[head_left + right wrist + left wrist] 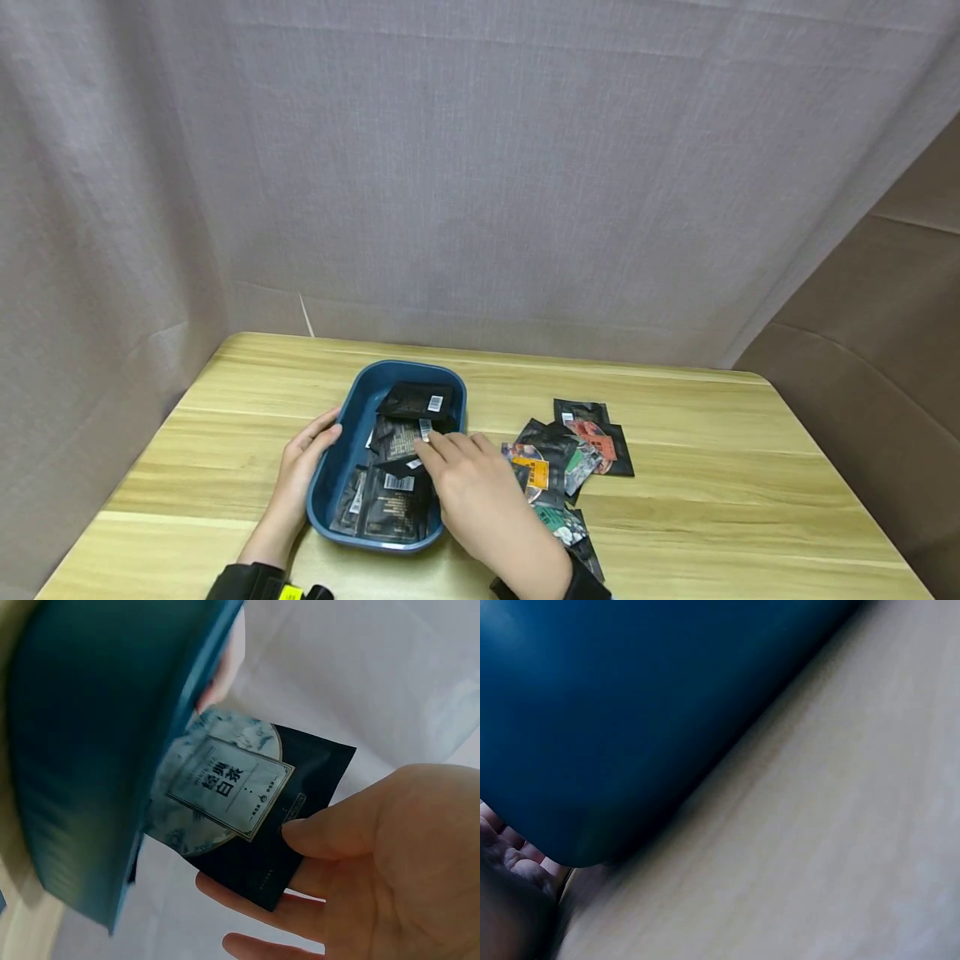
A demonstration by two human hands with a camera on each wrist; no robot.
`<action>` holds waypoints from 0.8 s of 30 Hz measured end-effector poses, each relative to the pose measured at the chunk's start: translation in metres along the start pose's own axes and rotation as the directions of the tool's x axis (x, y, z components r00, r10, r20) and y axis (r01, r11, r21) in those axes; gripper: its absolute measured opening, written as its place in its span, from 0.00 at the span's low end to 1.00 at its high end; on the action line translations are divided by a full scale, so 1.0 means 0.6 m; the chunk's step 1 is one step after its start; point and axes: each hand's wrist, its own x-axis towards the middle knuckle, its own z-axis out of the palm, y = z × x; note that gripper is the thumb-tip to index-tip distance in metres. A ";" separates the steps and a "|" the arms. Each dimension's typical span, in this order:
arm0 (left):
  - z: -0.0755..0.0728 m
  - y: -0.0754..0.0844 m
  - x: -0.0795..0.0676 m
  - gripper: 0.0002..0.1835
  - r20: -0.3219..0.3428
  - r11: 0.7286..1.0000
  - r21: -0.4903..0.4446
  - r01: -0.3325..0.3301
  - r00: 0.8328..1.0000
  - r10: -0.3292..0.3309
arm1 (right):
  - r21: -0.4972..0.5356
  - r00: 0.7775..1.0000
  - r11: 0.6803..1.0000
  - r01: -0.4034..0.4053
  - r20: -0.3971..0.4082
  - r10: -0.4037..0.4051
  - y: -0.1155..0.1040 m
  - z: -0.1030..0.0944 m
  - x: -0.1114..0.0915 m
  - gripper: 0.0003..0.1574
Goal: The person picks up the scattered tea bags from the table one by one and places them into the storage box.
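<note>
My left hand (303, 458) rests along the left side of a blue plastic bin (324, 492), its fingers against the outer wall near the rim. In the left wrist view the bin's wall (622, 712) fills the upper left. Over the bin's right rim, my right hand (480, 492) pinches a black tea packet (232, 791) between thumb and fingers. That packet has a pale label with Chinese characters and reaches past the rim. Several black tea packets (393, 508) lie inside the bin, barcoded backs up.
On the table, right of the bin, is a loose pile of black tea packets (558, 475) with orange, green and red labels. The wood-grain table (712, 500) is bordered by grey cloth (480, 208) at the back and sides.
</note>
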 end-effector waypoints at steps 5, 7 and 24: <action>0.000 -0.001 -0.001 0.25 -0.009 1.000 -0.016 0.002 1.000 -0.003 | -0.010 0.998 0.999 0.038 0.044 -0.037 -0.021 0.010 0.002 0.25; 0.001 -0.001 0.000 0.23 -0.020 1.000 -0.025 0.001 1.000 -0.001 | -0.013 0.997 0.999 0.051 0.058 -0.050 -0.028 0.014 0.003 0.24; 0.001 0.000 -0.002 0.26 -0.010 1.000 -0.003 -0.007 1.000 0.007 | 0.046 0.976 0.999 0.014 0.219 -0.024 -0.041 0.015 -0.008 0.31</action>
